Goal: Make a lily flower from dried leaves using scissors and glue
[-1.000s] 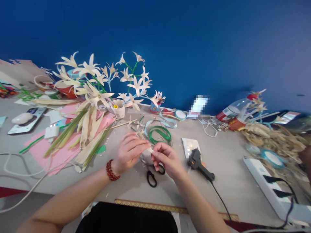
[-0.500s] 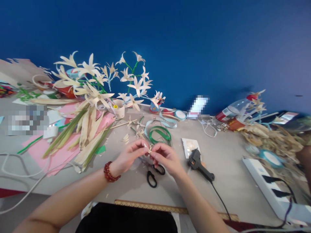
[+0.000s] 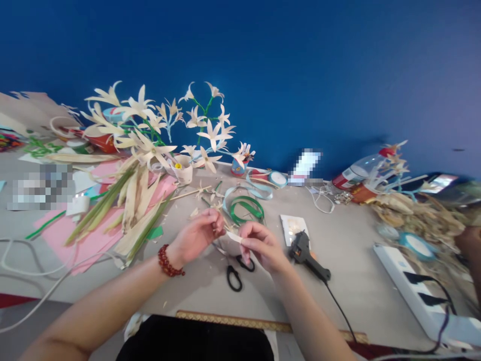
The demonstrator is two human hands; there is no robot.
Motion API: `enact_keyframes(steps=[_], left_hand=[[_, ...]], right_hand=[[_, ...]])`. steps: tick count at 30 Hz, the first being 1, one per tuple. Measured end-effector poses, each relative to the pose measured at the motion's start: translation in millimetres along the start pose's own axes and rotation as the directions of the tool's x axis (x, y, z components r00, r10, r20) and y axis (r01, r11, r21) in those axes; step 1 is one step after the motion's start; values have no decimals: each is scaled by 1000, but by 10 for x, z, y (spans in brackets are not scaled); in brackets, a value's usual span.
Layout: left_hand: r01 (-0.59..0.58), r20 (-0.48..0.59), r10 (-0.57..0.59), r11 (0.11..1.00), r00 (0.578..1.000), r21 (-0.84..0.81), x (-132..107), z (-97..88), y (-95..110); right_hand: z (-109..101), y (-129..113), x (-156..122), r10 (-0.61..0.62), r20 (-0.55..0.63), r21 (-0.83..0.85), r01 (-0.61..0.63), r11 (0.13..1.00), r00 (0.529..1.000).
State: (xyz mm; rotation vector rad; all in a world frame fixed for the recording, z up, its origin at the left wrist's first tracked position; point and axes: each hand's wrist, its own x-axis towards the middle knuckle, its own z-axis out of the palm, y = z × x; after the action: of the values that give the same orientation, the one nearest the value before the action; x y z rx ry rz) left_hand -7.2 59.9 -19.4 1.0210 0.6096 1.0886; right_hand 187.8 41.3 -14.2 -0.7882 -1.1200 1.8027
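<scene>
My right hand pinches a small pale petal, likely cut corn husk, between thumb and fingertips. Just left of the petal's free tip, my left hand has its fingers curled together; what they hold, if anything, is hidden. Scissors with black handles lie below the hands, their blades partly covered. Behind the hands sits a coil of green ribbon, with light blue ribbon around it. Small pale flowers lie on the table beyond my left hand.
A black glue gun rests right of my hands, by a white packet. Husks cover pink paper at left. Husk flowers stand behind. A power strip lies at right; a ruler edges the front.
My hands have come apart from their shared hold. The left has shifted slightly up and left with its fingers curled, while the right keeps the petal, which now shows more fully.
</scene>
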Motion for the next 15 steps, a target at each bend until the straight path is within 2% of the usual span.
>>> enact_keyframes(steps=[1,2,3,5,6,8,12,15], left_hand=[[-143,-2,145,981,989,131,-15,-3,10],[-289,33,292,914,956,285,-37,-2,20],[-418,98,420,796,902,437,-63,3,29],[-560,262,542,508,798,654,-113,17,38],[-591,325,563,390,760,706,-131,22,38],[-619,396,589,237,704,748,-146,23,32],[-634,473,602,73,644,770,-141,-17,34],[-644,519,597,-4,612,765,-149,-37,52]], right_hand=[[-4,-4,-1,4,-2,-1,-4,1000,1000],[-5,-6,-2,12,-4,-3,-12,1000,1000],[-2,-7,-4,23,-7,-6,-23,1000,1000],[17,-3,-8,45,-17,-11,-46,999,999],[30,1,-8,55,-22,-14,-55,998,998],[59,14,-5,66,-28,-11,-66,998,997],[100,38,11,85,-18,29,-85,996,996],[118,46,19,116,4,85,-116,990,993]])
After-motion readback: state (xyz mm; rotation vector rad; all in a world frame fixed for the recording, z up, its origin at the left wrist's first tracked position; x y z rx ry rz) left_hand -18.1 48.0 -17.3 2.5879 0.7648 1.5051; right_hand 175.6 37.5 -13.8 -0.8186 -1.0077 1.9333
